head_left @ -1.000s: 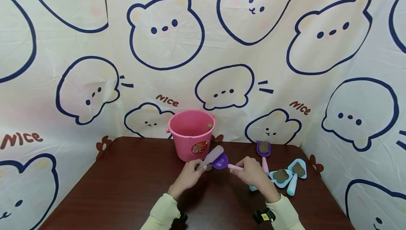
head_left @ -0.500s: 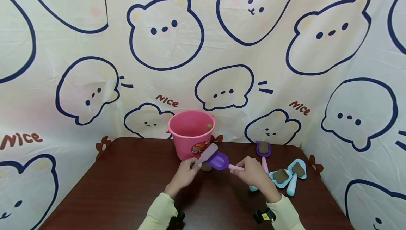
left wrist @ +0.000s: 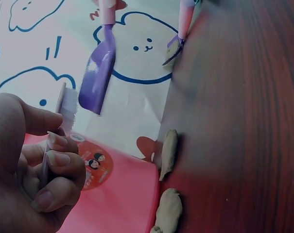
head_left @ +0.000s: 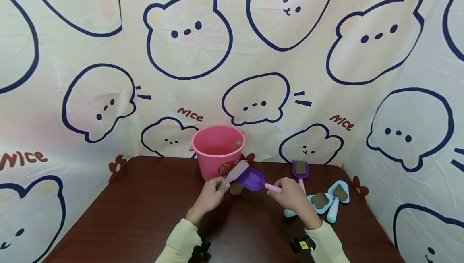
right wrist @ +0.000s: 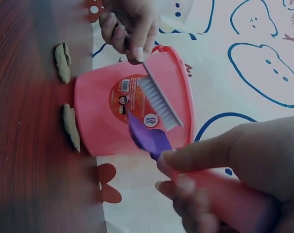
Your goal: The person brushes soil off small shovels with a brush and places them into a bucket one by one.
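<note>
My left hand [head_left: 207, 197] grips a brush [head_left: 235, 173] by its handle; white bristles [right wrist: 156, 102] show along one side in the right wrist view. My right hand [head_left: 289, 193] holds a toy shovel by its pink handle [head_left: 272, 187], its purple scoop [head_left: 251, 179] pointing left toward the brush. In the head view the brush head overlaps the scoop's left edge. Both tools are held in front of a pink bucket [head_left: 217, 154]. Brown lumps [head_left: 236, 189] lie on the table by the bucket's base; two show in the left wrist view, a nearer lump [left wrist: 169, 209] and a farther one [left wrist: 169, 149].
Right of the hands, two light blue shovels, one blade [head_left: 338, 191] beside the other [head_left: 320, 202], bear brown lumps. Behind them a purple shovel [head_left: 300, 169] holds another lump. A light blue handle [head_left: 289, 213] lies under my right arm. Printed cloth [head_left: 188, 53] hangs behind the dark table [head_left: 145, 206].
The brush has shifted left and away from the middle of the scoop. The scoop has turned and moved slightly right and up, and the lump under the tools shows more.
</note>
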A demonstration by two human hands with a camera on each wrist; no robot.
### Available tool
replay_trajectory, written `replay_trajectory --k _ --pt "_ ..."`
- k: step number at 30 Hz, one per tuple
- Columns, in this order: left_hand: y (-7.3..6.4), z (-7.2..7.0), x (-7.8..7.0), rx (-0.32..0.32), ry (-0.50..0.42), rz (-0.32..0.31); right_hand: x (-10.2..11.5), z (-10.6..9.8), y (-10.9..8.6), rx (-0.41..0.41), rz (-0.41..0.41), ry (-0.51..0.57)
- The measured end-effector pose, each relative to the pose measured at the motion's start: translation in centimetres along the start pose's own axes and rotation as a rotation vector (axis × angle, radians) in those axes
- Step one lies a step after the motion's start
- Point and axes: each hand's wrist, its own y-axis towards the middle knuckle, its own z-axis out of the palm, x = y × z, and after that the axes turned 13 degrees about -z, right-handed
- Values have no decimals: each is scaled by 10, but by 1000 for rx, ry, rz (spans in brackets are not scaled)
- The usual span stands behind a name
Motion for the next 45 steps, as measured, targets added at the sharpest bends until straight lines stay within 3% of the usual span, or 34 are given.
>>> replay_trajectory --k 12,21,31,38,45 --pt "-4 -2 -7 -12 45 15 -9 7 6 -21 27 -8" --pt "-3 3 -11 -75 113 105 -10 13 9 -30 -31 37" --pt "-6 11 -13 -26 100 86 -5 19 7 -40 -48 103" --pt "-6 17 -13 11 83 99 -4 21 8 -60 -51 77" --pt "-6 23 -12 24 87 73 -4 23 9 -80 -55 79"
